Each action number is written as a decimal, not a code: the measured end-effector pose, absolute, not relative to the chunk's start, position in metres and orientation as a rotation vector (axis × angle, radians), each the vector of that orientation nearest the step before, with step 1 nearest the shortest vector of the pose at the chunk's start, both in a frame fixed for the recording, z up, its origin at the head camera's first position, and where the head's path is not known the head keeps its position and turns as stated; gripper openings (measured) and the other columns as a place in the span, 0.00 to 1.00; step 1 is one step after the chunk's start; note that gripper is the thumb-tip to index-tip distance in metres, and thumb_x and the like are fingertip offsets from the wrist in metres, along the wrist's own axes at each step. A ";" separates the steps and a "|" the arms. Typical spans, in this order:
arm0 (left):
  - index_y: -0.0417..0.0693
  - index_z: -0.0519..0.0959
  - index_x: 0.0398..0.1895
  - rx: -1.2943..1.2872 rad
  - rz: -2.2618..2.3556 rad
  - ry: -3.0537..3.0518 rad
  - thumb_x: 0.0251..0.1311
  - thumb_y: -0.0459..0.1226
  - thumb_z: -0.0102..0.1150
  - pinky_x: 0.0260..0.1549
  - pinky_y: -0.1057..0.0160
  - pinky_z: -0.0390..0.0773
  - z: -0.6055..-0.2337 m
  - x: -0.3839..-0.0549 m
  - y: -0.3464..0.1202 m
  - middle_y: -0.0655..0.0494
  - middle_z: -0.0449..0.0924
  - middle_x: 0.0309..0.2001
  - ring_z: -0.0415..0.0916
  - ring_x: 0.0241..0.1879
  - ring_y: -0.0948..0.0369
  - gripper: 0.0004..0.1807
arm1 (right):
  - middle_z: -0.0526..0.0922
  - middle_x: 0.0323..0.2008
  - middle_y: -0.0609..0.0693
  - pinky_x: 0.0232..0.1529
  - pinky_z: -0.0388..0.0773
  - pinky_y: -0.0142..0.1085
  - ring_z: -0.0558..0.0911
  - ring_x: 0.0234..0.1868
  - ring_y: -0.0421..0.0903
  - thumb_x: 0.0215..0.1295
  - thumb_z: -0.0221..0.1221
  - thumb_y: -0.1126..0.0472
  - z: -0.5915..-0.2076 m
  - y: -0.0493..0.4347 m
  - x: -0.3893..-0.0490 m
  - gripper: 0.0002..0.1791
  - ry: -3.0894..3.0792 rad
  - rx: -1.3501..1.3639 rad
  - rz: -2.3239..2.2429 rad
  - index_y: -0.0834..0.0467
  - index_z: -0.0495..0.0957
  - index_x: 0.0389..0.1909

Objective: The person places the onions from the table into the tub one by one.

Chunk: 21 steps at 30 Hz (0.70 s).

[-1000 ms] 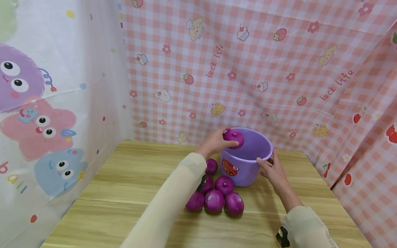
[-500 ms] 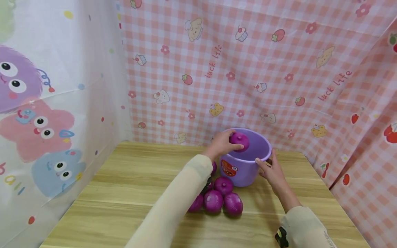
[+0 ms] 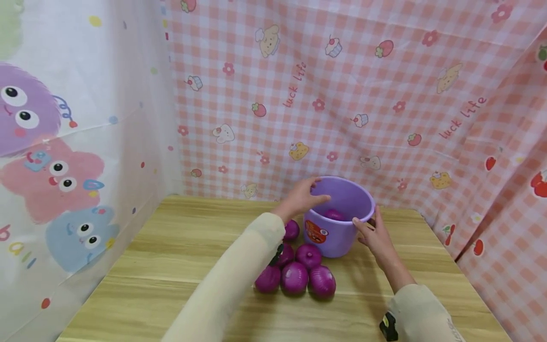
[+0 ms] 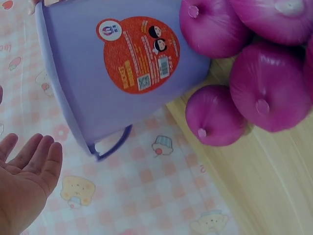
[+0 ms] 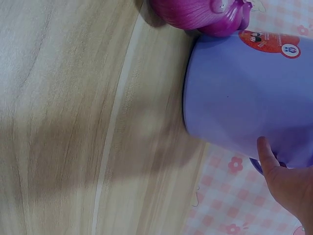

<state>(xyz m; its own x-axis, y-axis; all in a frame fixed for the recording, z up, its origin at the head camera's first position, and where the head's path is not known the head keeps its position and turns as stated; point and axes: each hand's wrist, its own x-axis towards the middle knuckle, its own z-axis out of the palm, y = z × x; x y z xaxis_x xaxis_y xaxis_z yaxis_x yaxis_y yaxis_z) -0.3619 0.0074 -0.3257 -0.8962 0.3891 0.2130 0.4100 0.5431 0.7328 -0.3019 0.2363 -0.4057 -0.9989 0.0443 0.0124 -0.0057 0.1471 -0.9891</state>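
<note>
A purple bucket [image 3: 348, 240] with a red label stands at the back of the table, and part of a red onion [image 3: 334, 215] shows inside it. My left hand [image 3: 300, 195] is at the bucket's left rim with nothing in its grasp; in the left wrist view its fingers [image 4: 51, 164] are extended, apart from the bucket wall. On the other side my right hand [image 3: 380, 241] holds the bucket by its right rim, thumb at the front. Several red onions [image 3: 294, 278] lie grouped in front and left of the bucket, partly behind my left sleeve.
The wood-grain table [image 3: 171, 247] carries everything. Right behind the bucket hangs a pink checked cloth [image 3: 239, 142], and a white cartoon-printed cloth [image 3: 124, 142] closes off the left side. The bucket's handle [image 4: 115, 145] hangs down its side.
My left hand carried an onion over the bucket's rim and let it go inside; the hand has since drawn back left, fingers spread. My right hand has stayed on the rim.
</note>
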 end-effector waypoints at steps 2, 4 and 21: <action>0.44 0.67 0.71 -0.707 -1.311 -2.730 0.63 0.45 0.65 0.59 0.54 0.74 -0.325 -0.361 0.002 0.42 0.73 0.63 0.72 0.62 0.48 0.36 | 0.45 0.75 0.70 0.65 0.66 0.57 0.59 0.72 0.63 0.74 0.55 0.52 -0.405 0.237 -0.301 0.53 -2.372 -0.039 2.008 0.46 0.20 0.76; 0.44 0.67 0.71 -0.704 -1.336 -2.715 0.63 0.45 0.66 0.58 0.54 0.75 -0.324 -0.360 -0.005 0.42 0.74 0.63 0.72 0.62 0.48 0.36 | 0.46 0.75 0.69 0.65 0.67 0.56 0.59 0.72 0.63 0.74 0.55 0.50 -0.403 0.237 -0.300 0.53 -2.404 -0.032 1.960 0.48 0.21 0.77; 0.43 0.66 0.71 -0.592 -1.375 -2.679 0.64 0.46 0.64 0.57 0.46 0.75 -0.345 -0.353 -0.075 0.38 0.72 0.63 0.72 0.60 0.44 0.35 | 0.48 0.73 0.73 0.66 0.54 0.68 0.54 0.71 0.73 0.65 0.54 0.31 -0.397 0.248 -0.301 0.56 -2.687 -0.001 1.073 0.68 0.46 0.76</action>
